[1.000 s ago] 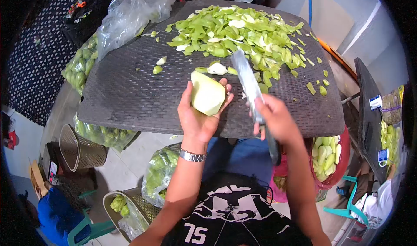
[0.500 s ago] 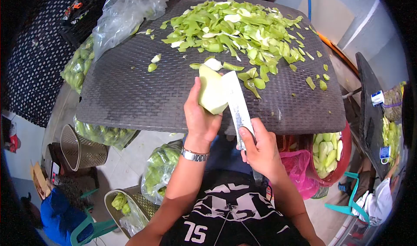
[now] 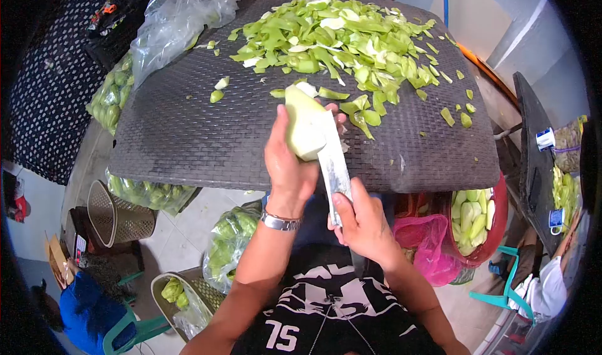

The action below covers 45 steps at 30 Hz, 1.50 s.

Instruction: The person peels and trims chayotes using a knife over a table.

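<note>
Cradling a pale green peeled vegetable (image 3: 303,128), the left hand (image 3: 290,162) is curled around its lower part, with fingertips showing past its right side, above the near half of the dark woven table (image 3: 188,135). The right hand (image 3: 365,220) grips a knife (image 3: 337,178), thumb pressed along the blade, which slants up and away so that its far end overlaps the vegetable's right side; whether the edge is cutting into it, I cannot tell. A metal watch (image 3: 281,222) circles the left wrist. Beyond the hands, a broad heap of green peelings (image 3: 332,38) covers the far part of the table, with loose scraps nearer and to the right. A clear plastic bag (image 3: 182,26) lies crumpled at the far left corner. Below the table's right side stands a red tub (image 3: 500,220) holding pale peeled pieces (image 3: 470,220), with a pink bag (image 3: 439,255) just beside it.
</note>
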Motion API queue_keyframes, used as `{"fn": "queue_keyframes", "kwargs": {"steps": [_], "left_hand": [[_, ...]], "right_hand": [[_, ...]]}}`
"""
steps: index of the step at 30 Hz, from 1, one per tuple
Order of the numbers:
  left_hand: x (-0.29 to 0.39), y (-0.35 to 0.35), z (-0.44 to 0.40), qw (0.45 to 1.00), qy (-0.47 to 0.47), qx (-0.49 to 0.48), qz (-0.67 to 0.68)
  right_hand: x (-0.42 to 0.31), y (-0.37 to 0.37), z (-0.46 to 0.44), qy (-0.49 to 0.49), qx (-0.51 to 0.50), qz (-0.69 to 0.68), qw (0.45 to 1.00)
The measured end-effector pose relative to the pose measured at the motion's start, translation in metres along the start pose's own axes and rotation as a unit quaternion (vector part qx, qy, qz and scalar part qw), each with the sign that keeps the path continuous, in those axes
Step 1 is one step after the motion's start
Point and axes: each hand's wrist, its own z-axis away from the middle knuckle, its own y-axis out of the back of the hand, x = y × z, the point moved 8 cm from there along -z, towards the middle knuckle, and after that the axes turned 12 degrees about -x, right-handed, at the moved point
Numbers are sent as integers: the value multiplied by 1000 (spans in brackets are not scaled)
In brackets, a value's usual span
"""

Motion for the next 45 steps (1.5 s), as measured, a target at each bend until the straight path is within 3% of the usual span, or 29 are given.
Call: {"fn": "queue_keyframes", "kwargs": {"steps": [3, 7, 10, 14, 15, 18, 20, 26, 29, 32, 36, 39, 42, 43, 45], "left_hand": [[-12, -13, 6, 998, 4, -42, -39], [-5, -3, -3, 1000, -1, -25, 19], [8, 7, -9, 1000, -16, -14, -8], [6, 26, -12, 996, 18, 8, 86], [3, 1, -10, 985, 54, -110, 120], [-10, -18, 0, 976, 106, -121, 146], [-13, 3, -4, 974, 87, -133, 163], [0, 7, -5, 958, 59, -151, 236], [9, -15, 4, 962, 44, -187, 192], [10, -6, 2, 943, 70, -229, 232], [9, 16, -8, 970, 14, -76, 232], [24, 37, -16, 970, -20, -49, 236], [27, 30, -13, 982, -9, -50, 183], [26, 26, -12, 984, -3, -55, 167], [20, 20, -8, 984, 8, -70, 164]], "right_hand": [[-5, 9, -6, -11, 3, -17, 1000], [-6, 11, -1, -21, -23, -25, 999], [-3, 6, 9, -12, -40, -22, 999], [-13, 24, 26, -26, -62, -1, 998], [-14, 28, 29, -32, -59, 5, 998], [-15, 31, 31, -40, -46, -11, 998], [-16, 31, 32, -64, -57, -24, 996], [-18, 24, 38, -5, -29, 25, 999], [-11, 15, 33, -87, -140, -114, 980], [-5, 6, 31, -110, -206, -201, 951], [-5, 3, 30, -123, -195, -224, 947], [3, 2, 44, -161, -212, -227, 937], [-24, 21, 39, -31, -34, 27, 999], [-48, 27, 36, 127, 71, 172, 974], [-53, 24, 31, 92, 74, 240, 964]]}}
